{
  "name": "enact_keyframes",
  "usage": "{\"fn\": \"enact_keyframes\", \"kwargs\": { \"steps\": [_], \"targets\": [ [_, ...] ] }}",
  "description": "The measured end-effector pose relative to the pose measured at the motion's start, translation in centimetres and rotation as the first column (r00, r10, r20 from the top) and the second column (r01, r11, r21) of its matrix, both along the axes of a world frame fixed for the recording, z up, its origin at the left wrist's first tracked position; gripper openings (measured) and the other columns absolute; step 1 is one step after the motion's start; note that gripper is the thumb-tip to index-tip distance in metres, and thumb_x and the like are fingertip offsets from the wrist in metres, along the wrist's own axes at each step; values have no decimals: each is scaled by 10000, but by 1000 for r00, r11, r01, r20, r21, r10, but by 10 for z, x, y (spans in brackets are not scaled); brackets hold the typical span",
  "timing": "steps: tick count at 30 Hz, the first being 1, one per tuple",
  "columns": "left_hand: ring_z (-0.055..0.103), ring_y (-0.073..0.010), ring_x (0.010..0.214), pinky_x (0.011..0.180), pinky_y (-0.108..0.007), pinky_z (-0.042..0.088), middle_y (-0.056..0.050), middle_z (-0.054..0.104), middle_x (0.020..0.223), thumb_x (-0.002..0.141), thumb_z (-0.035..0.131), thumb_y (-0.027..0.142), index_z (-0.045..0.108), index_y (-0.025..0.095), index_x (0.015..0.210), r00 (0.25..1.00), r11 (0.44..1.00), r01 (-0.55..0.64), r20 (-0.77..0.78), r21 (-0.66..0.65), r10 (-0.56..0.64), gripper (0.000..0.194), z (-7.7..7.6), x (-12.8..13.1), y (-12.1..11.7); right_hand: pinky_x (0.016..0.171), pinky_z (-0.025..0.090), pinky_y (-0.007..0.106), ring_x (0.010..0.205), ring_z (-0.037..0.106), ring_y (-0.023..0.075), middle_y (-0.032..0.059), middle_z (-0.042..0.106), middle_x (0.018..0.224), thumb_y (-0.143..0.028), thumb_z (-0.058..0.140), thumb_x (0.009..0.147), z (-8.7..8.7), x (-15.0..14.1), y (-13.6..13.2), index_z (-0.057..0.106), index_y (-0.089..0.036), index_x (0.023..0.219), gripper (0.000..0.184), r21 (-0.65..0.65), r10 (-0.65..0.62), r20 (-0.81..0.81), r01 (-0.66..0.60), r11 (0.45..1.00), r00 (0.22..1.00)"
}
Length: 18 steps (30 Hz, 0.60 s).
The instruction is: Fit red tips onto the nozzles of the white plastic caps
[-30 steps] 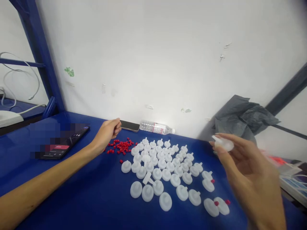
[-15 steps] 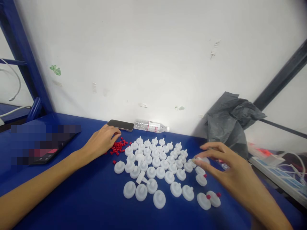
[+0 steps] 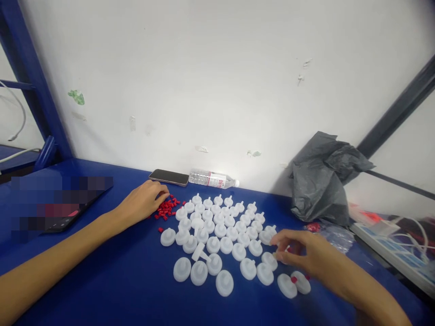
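My left hand [image 3: 144, 200] rests at the edge of a pile of small red caps [image 3: 166, 209], fingers curled and thumb close to the index finger. Whatever is between those fingertips cannot be made out. Several round white plastic discs with short spouts [image 3: 226, 244] are spread over the blue table. At the right side of the spread, my right hand [image 3: 301, 249] pinches a white spouted disc [image 3: 269, 261] at its edge. Near that wrist lie two discs fitted with red caps [image 3: 287, 285]. A red bit shows partly behind my right fingers.
A phone [image 3: 169, 177] and a clear plastic bottle [image 3: 213, 179] lie along the wall. At the right are a grey plastic bag [image 3: 319, 181], a clear bag [image 3: 335, 237] and a power strip [image 3: 394, 253]. A dark, partly blurred device [image 3: 64, 222] stands left.
My right hand has come down and nearer, bringing a white disc beside the front discs on the right. The clear bag behind it is now uncovered. My left hand has stayed by the red caps.
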<state>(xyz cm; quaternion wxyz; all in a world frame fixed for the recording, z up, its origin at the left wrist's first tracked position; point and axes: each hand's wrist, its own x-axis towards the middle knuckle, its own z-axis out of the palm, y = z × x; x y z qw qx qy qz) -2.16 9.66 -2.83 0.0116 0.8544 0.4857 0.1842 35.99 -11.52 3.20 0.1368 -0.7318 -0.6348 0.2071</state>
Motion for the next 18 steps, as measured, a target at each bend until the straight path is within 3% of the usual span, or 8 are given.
{"fn": "enact_keyframes", "kwargs": {
  "steps": [6, 11, 15, 18],
  "targets": [
    [624, -272, 975, 813, -356, 476, -76, 720, 967, 918, 427, 388, 720, 244, 908, 1000, 1000, 3, 4, -19, -3, 327, -1, -1, 1, 715, 537, 347, 819, 691, 252, 55, 745, 941, -467, 638, 787, -4, 29, -9, 699, -250, 1055, 351, -28, -156, 14, 156, 987, 988],
    [656, -257, 900, 760, -343, 479, -59, 734, 944, 910, 446, 363, 729, 247, 882, 1000, 999, 0, 29, -39, 2, 307, 0, 1, -2, 640, 521, 317, 766, 694, 252, 53, 744, 809, -425, 675, 770, -10, 29, -3, 675, -214, 804, 213, -81, -65, -159, 52, 995, 985],
    [661, -242, 842, 747, -322, 476, -65, 736, 887, 898, 460, 332, 729, 229, 827, 998, 1000, 16, 61, -19, -14, 296, 2, 2, -5, 631, 535, 312, 734, 690, 247, 32, 737, 753, -453, 672, 779, -7, 29, -5, 638, -238, 753, 219, 13, -52, -111, 54, 998, 992],
    [650, -241, 837, 753, -320, 473, -68, 730, 858, 901, 459, 328, 725, 221, 811, 996, 1000, 15, 89, 18, -16, 301, 5, 3, -7, 736, 578, 318, 856, 720, 254, 49, 763, 935, -558, 624, 813, -3, 29, -10, 620, -252, 793, 307, 213, -74, -28, 78, 974, 997]
  ]
}}
